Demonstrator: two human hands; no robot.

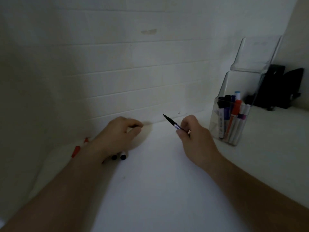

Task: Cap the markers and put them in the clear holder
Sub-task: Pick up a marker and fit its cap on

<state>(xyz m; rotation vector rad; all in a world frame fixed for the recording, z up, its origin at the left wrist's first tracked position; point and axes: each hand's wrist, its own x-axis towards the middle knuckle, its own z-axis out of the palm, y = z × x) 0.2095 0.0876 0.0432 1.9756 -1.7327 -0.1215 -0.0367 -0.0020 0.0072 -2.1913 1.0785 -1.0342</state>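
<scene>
Right hand [192,133] pinches an uncapped marker [173,123], tip toward the counter's back edge. Left hand [120,133] pinches something small and dark, probably its cap; line both up straight, then press

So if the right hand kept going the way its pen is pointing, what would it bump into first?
Probably the white tiled wall. The right hand holds a thin uncapped black-tipped marker aimed up and left, past the left hand. Nothing else shows in that line, though depth is hard to judge.
</scene>
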